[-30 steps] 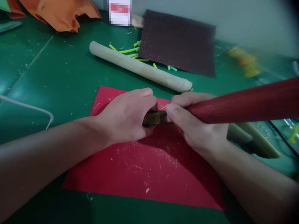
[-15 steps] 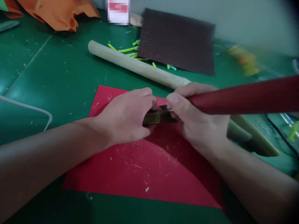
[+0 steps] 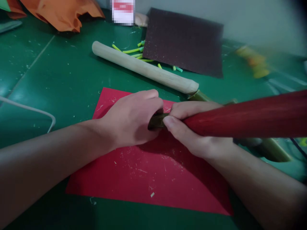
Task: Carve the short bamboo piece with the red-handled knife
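My left hand (image 3: 133, 118) is closed round a short, dark green-brown piece of bamboo (image 3: 156, 121), pressing it down over the red sheet (image 3: 144, 172). In my right hand (image 3: 203, 131) is a carving knife (image 3: 254, 116) with a thick red wooden handle that slants up toward the right edge. Its blade is hidden now behind my right fingers. The right thumb and fingertips touch the bamboo close beside my left hand. Fine pale shavings and one small chip (image 3: 152, 194) lie on the sheet.
Behind my hands lies a long peeled bamboo stick (image 3: 144, 65). Beyond it are a dark sheet (image 3: 183, 43) and yellow-green sticks (image 3: 132, 51). Green bamboo pieces (image 3: 275, 151) lie to the right, orange paper (image 3: 62, 14) at back left, and a pale cord (image 3: 35, 110) at left.
My right hand has slid left along the bamboo toward my left hand, and the red handle's outer end has dropped. The blade, visible before, is now hidden. My left hand keeps its hold.
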Action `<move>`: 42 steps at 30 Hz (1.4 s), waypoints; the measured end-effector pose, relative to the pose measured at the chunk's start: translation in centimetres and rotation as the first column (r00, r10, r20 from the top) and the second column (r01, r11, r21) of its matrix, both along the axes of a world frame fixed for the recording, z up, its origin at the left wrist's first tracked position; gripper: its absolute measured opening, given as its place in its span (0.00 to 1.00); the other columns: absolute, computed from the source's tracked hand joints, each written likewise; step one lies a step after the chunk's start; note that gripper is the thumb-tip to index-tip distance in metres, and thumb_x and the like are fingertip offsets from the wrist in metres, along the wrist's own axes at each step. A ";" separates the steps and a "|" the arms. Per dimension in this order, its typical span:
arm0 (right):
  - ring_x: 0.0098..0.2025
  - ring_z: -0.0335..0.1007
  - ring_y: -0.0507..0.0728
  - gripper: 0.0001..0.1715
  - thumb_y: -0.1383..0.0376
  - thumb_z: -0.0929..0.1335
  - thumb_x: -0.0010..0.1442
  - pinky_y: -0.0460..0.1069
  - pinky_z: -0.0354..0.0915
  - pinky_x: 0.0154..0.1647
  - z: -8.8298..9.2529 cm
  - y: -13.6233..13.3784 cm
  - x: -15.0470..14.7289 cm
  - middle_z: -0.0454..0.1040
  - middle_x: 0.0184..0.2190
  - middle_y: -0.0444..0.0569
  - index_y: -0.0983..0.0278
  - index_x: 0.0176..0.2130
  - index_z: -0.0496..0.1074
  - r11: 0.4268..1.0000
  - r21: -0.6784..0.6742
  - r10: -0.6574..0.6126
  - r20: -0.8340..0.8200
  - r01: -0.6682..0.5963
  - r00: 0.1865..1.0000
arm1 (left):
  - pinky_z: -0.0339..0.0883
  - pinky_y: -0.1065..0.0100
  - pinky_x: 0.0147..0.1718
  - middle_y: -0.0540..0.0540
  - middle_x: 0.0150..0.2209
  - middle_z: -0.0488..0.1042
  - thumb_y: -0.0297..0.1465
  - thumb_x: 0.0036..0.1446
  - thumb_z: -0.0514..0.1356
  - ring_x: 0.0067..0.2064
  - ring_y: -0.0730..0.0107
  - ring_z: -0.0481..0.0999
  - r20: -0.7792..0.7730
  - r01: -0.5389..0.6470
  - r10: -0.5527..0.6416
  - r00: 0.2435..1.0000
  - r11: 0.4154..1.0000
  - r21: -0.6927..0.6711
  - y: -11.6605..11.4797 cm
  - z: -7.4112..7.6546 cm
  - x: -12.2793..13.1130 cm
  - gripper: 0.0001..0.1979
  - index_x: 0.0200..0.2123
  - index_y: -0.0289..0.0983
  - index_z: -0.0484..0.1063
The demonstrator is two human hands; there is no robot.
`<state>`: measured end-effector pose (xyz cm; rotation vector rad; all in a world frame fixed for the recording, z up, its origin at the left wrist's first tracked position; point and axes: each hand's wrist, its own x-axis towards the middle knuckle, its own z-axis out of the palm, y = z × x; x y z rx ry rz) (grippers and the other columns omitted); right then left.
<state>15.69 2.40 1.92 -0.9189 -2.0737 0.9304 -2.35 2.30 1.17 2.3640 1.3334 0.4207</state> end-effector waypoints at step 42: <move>0.19 0.59 0.48 0.17 0.68 0.68 0.58 0.46 0.57 0.19 0.1 0.2 -0.4 0.64 0.17 0.40 0.61 0.19 0.64 0.997 -0.077 0.017 0.009 -0.016 1.000 | 0.49 0.67 0.22 0.50 0.28 0.59 0.32 0.52 0.61 0.27 0.74 0.57 0.006 0.011 -0.011 1.000 0.999 0.036 -0.6 -0.2 -0.3 0.09 0.26 0.37 0.62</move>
